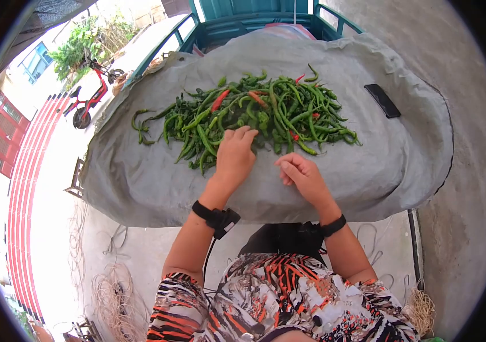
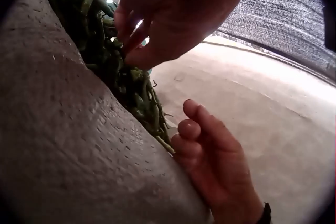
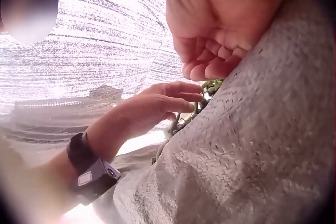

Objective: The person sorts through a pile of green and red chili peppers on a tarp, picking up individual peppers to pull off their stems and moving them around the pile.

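A heap of green chili peppers [image 1: 302,117], with a few red peppers [image 1: 219,100] among them, lies on a grey cloth [image 1: 345,182]. My left hand [image 1: 236,154] reaches to the near side of the heap. In the left wrist view, the left hand's thumb and fingers [image 2: 137,56] come down right at the peppers, spread apart, with no pepper seen between them. Close by on the right, my right hand [image 1: 302,174] hovers low over the cloth in front of the heap. Its fingers [image 3: 218,66] are loosely curled in the right wrist view and the palm holds nothing visible.
Toward the cloth's right side lies a black phone [image 1: 382,101]. The cloth drapes over a teal cart [image 1: 248,20] with side rails. Beyond its left edge stand a red bike [image 1: 90,97] and red-striped steps [image 1: 26,188]. Tangled cord [image 1: 119,296] lies on the ground.
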Demonstrator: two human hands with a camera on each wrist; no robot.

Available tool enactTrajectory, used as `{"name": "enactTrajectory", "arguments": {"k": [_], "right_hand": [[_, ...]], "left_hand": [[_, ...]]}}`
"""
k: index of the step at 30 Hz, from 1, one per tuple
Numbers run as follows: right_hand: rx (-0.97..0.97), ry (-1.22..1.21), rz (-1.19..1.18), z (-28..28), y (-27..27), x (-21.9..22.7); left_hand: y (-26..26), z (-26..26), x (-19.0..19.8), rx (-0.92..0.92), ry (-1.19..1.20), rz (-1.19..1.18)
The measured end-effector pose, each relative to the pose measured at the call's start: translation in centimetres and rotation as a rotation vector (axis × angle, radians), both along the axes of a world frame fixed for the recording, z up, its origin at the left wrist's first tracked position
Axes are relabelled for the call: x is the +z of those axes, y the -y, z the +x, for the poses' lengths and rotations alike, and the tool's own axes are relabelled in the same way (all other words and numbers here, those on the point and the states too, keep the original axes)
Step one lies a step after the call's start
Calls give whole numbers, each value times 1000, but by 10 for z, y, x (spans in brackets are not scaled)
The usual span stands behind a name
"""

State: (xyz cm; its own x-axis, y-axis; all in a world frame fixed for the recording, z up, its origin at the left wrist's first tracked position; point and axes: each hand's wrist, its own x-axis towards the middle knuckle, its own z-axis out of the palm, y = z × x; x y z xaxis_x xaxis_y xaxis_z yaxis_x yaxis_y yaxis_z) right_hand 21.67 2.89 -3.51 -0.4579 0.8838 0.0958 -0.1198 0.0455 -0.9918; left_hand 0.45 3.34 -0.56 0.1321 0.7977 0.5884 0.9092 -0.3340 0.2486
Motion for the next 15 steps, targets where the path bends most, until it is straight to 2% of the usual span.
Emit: {"name": "enactTrajectory", "arguments": {"k": [5,8,15], "right_hand": [[-2,-1,-20,1,0,0],[-7,2,-7,0,1,1],[-45,-14,-11,-1,0,-1]], "left_hand": [[1,-6,-3,-35,-179,-123],[3,-9,-3,-5,-176,-160],[9,-7,11,-92,-88,-108]]}}
